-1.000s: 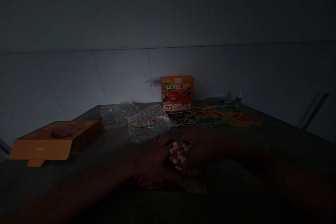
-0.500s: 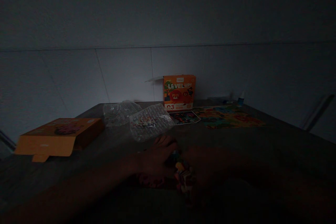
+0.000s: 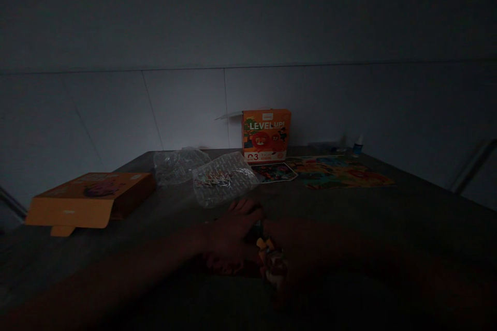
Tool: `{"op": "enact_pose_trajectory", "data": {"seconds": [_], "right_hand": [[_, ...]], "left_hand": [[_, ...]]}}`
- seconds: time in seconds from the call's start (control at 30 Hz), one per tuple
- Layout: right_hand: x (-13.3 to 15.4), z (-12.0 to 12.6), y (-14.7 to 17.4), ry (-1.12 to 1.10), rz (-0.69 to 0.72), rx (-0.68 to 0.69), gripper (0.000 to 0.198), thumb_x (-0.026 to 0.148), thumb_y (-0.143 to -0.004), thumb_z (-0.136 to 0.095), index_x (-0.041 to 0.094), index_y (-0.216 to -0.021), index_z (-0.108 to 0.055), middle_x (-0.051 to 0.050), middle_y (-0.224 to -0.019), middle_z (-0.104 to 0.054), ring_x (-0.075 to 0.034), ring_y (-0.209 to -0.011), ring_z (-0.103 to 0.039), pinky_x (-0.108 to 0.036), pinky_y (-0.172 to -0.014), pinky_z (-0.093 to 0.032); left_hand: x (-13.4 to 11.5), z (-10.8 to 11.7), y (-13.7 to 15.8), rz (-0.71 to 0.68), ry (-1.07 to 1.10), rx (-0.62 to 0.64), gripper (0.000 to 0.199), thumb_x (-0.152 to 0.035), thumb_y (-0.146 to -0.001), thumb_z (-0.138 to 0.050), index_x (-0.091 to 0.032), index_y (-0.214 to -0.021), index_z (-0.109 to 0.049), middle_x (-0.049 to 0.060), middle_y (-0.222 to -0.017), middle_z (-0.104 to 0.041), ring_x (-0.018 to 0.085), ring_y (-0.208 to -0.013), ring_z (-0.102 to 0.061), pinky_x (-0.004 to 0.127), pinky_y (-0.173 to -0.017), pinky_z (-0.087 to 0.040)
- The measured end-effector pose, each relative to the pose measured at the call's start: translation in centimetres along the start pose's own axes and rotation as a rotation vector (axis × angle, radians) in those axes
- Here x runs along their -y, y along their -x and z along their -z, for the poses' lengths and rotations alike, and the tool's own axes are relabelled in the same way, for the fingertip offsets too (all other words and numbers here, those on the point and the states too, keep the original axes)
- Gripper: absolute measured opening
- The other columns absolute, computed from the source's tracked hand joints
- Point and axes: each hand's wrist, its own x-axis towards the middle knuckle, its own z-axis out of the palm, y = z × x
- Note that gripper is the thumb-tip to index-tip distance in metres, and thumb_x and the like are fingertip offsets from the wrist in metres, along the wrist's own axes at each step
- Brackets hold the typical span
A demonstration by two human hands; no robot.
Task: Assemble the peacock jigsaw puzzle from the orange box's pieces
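Note:
The light is very dim and the hands are dark. My left hand (image 3: 233, 230) is over the table with its fingers curled around a cluster of small pieces. Reddish puzzle pieces (image 3: 223, 264) show beneath its palm. Close against it is my right hand (image 3: 291, 243), its fingers mostly lost in shadow. A stack of colourful puzzle pieces (image 3: 275, 266), yellow, white and reddish, shows at the right hand's inner side, between the two hands. How each finger grips them is hard to make out.
An orange "LEVEL UP!" box (image 3: 266, 135) stands at the back. Clear plastic bags (image 3: 225, 178) lie before it, one holding pieces. An open orange box (image 3: 93, 194) lies left. A picture card (image 3: 274, 172), a colourful sheet (image 3: 345, 171) and a small bottle (image 3: 357, 146) are to the right.
The hands stay together in nearly the same place. The pieces between them have shifted and turned slightly. The view has moved a little.

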Motion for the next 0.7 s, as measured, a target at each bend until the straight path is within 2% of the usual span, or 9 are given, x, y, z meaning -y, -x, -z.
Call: {"op": "enact_pose_trajectory", "data": {"seconds": [0.07, 0.13, 0.23, 0.33, 0.4, 0.47, 0.57, 0.67, 0.7], "right_hand": [[0.2, 0.0, 0.2, 0.024, -0.02, 0.074, 0.059, 0.037, -0.052, -0.085, 0.019, -0.106, -0.067, -0.005, -0.095, -0.07, -0.019, -0.069, -0.063, -0.023, -0.048, -0.038], [0.3, -0.2, 0.3, 0.046, 0.009, 0.074, 0.047, 0.04, -0.057, -0.083, 0.019, -0.097, -0.069, -0.004, -0.09, -0.07, -0.017, -0.065, -0.061, -0.022, -0.046, -0.035], [0.6, -0.3, 0.7, 0.062, 0.081, 0.033, 0.038, 0.04, -0.063, -0.08, 0.02, -0.094, -0.069, -0.003, -0.09, -0.071, -0.016, -0.066, -0.061, -0.021, -0.047, -0.035], [1.1, -0.3, 1.0, 0.027, 0.171, 0.029, 0.037, 0.035, -0.067, -0.077, 0.021, -0.099, -0.068, -0.002, -0.095, -0.072, -0.015, -0.073, -0.063, -0.021, -0.052, -0.039], [1.2, -0.1, 1.1, 0.015, 0.217, 0.042, 0.036, 0.034, -0.068, -0.076, 0.022, -0.101, -0.067, -0.001, -0.096, -0.072, -0.015, -0.074, -0.064, -0.02, -0.052, -0.039], [1.2, 0.5, 1.2, 0.054, 0.195, 0.03, 0.035, 0.036, -0.068, -0.077, 0.021, -0.098, -0.067, -0.002, -0.092, -0.072, -0.015, -0.071, -0.063, -0.02, -0.05, -0.037], [0.7, 2.3, 1.1, 0.175, 0.103, -0.128, 0.032, 0.038, -0.07, -0.077, 0.019, -0.093, -0.066, -0.003, -0.086, -0.07, -0.016, -0.067, -0.061, -0.022, -0.05, -0.033], [-0.6, 4.6, 0.5, 0.306, -0.052, -0.366, 0.02, 0.032, -0.078, -0.071, 0.017, -0.089, -0.065, -0.004, -0.081, -0.069, -0.017, -0.068, -0.061, -0.024, -0.054, -0.033], [-1.2, 5.4, 0.2, 0.341, -0.124, -0.454, 0.023, 0.035, -0.079, -0.071, 0.017, -0.092, -0.064, -0.005, -0.082, -0.068, -0.018, -0.069, -0.062, -0.025, -0.055, -0.033]], "left_hand": [[-0.5, 0.6, 0.0, -0.001, -0.025, 0.022, 0.058, -0.043, -0.071, -0.082, -0.019, -0.117, -0.056, 0.011, -0.122, -0.054, 0.032, -0.114, -0.052, 0.046, -0.099, -0.046], [-1.0, 1.3, -0.1, 0.023, -0.09, 0.02, 0.049, -0.038, -0.079, -0.077, -0.018, -0.117, -0.056, 0.011, -0.12, -0.056, 0.03, -0.113, -0.054, 0.043, -0.098, -0.048], [-1.0, 2.3, -0.3, 0.23, -0.306, -0.083, 0.031, -0.028, -0.091, -0.063, -0.017, -0.119, -0.057, 0.013, -0.12, -0.055, 0.028, -0.113, -0.054, 0.04, -0.098, -0.048], [0.5, 2.7, -0.4, 0.487, -0.469, -0.186, 0.032, -0.025, -0.092, -0.06, -0.009, -0.12, -0.056, 0.021, -0.124, -0.052, 0.036, -0.118, -0.05, 0.05, -0.099, -0.045], [2.2, 2.5, -0.2, 0.583, -0.492, -0.194, 0.041, -0.028, -0.09, -0.062, -0.003, -0.121, -0.054, 0.028, -0.122, -0.051, 0.043, -0.116, -0.05, 0.058, -0.093, -0.046], [3.8, 2.2, 0.1, 0.619, -0.485, -0.149, 0.036, -0.028, -0.091, -0.06, -0.003, -0.117, -0.057, 0.028, -0.115, -0.057, 0.042, -0.11, -0.056, 0.057, -0.087, -0.05], [5.3, 1.6, 0.2, 0.565, -0.441, -0.068, 0.021, -0.015, -0.093, -0.05, -0.01, -0.11, -0.061, 0.02, -0.11, -0.063, 0.032, -0.102, -0.064, 0.045, -0.089, -0.053], [4.9, 1.5, 0.1, 0.493, -0.398, -0.049, 0.031, -0.001, -0.087, -0.046, -0.014, -0.112, -0.059, 0.017, -0.118, -0.062, 0.026, -0.105, -0.066, 0.037, -0.092, -0.053], [4.5, 1.6, 0.0, 0.467, -0.384, -0.051, 0.033, 0.001, -0.086, -0.045, -0.013, -0.112, -0.058, 0.017, -0.12, -0.061, 0.025, -0.106, -0.065, 0.036, -0.092, -0.053]]}}
